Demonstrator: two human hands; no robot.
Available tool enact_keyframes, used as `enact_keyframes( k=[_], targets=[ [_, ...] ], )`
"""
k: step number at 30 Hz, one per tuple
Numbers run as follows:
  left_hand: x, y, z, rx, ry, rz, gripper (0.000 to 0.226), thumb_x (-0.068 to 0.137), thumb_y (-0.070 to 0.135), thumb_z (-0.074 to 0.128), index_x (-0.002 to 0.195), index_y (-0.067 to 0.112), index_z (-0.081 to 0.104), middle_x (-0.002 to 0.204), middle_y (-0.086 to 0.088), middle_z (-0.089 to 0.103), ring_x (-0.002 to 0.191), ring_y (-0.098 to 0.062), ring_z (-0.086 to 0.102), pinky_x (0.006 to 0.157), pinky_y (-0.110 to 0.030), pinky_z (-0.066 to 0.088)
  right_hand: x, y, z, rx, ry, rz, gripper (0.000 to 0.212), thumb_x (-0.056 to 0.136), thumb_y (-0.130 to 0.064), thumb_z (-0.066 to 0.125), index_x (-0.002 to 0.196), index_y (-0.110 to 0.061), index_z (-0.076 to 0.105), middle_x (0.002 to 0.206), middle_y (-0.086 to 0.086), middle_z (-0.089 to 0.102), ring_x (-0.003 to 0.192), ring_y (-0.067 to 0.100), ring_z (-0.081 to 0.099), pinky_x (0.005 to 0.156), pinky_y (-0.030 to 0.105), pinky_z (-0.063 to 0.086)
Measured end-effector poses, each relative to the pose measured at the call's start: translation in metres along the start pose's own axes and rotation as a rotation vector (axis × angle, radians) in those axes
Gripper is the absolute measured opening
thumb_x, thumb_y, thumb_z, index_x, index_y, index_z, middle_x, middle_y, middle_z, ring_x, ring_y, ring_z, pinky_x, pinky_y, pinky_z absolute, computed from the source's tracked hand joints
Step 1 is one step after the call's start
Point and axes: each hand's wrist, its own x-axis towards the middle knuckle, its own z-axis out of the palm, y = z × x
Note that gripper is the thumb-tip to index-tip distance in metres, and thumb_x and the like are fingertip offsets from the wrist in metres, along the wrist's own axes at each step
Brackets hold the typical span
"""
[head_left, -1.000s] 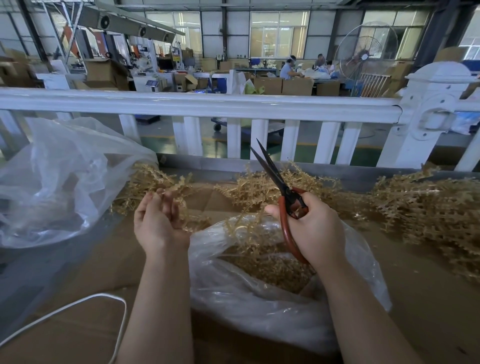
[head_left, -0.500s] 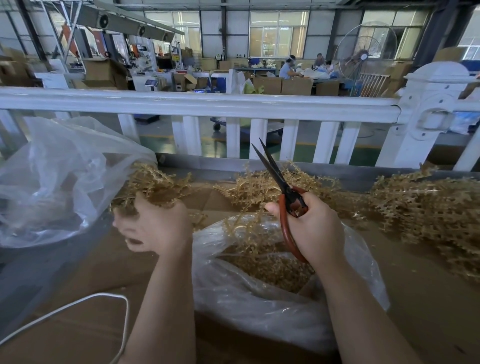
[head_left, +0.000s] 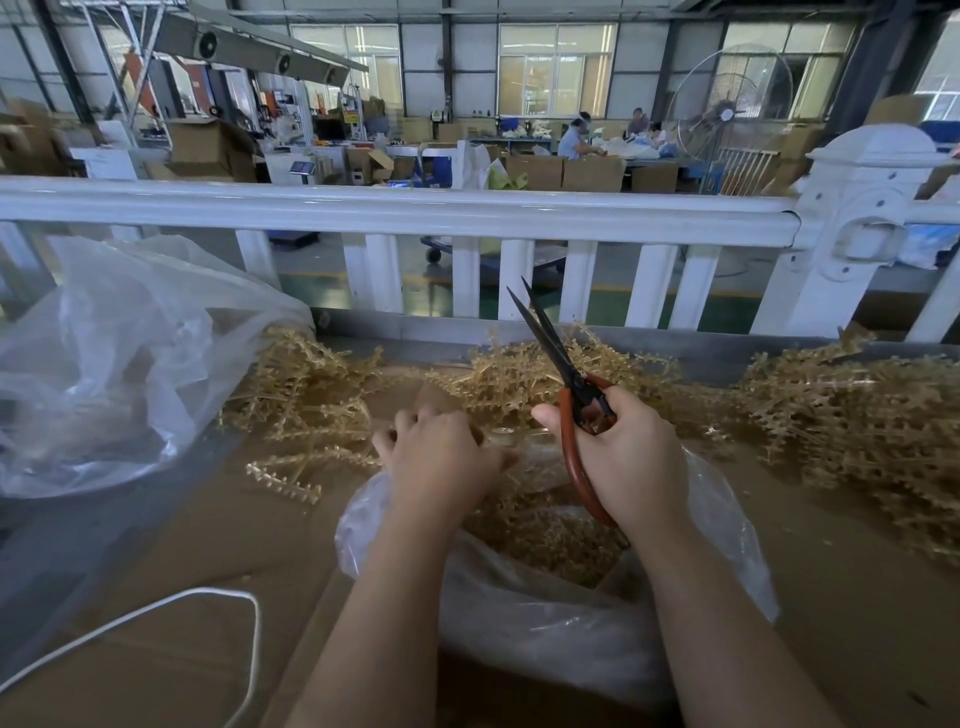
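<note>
**Left hand (head_left: 441, 460) moves from the sprig pile (head_left: 306, 395) to the clear bag (head_left: 545, 639)**

Head view. Its fingers curl downward over the bag's mouth, above the cut pieces. Whether they pinch a gold plastic sprig cannot be told. Right hand (head_left: 631, 460) grips red-handled scissors (head_left: 574, 387), blades slightly parted, tips raised. Risk: blades closing just beside the left fingers could nick them.

Our right hand (head_left: 626, 457) grips the scissors (head_left: 577, 384), fingers curled through the red handles, blades raised. Our left hand (head_left: 441, 460) sits just left of the scissors, knuckles up, fingers bent downward; both forearms reach forward.
</note>
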Motion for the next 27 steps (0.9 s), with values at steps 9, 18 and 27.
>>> enact_keyframes(
  k=[9, 18, 27],
  targets=[
    [-0.001, 0.001, -0.002, -0.038, -0.002, 0.098, 0.03, 0.078, 0.058, 0.068, 0.098, 0.035, 0.071, 0.13, 0.0, 0.053, 0.129, -0.027, 0.033, 0.103, -0.05, 0.014, 0.0, 0.0, 0.0, 0.002, -0.005, -0.015, 0.058, 0.06, -0.094, 0.046, 0.078, -0.039, 0.054, 0.07, -0.025, 0.059, 0.068, -0.007, 0.056, 0.055, 0.017, 0.038],
    [-0.002, 0.004, -0.013, -0.581, 0.147, 0.095, 0.01, 0.09, 0.032, 0.066, 0.093, 0.023, 0.061, 0.082, 0.008, 0.069, 0.078, -0.01, 0.066, 0.079, -0.035, 0.056, 0.001, -0.002, -0.001, 0.023, -0.008, 0.038, 0.07, 0.056, -0.097, 0.043, 0.079, -0.032, 0.061, 0.064, -0.02, 0.063, 0.06, -0.005, 0.058, 0.051, 0.017, 0.037],
    [-0.006, 0.007, -0.031, -1.602, -0.089, 0.082, 0.019, 0.083, 0.004, 0.074, 0.093, 0.01, 0.059, 0.083, -0.008, 0.077, 0.083, -0.015, 0.074, 0.072, -0.021, 0.055, 0.006, -0.013, -0.013, 0.624, -0.196, 0.226, 0.046, 0.066, -0.059, 0.073, 0.078, -0.015, 0.072, 0.069, 0.002, 0.073, 0.05, 0.002, 0.06, 0.052, 0.008, 0.044]
  ],
)
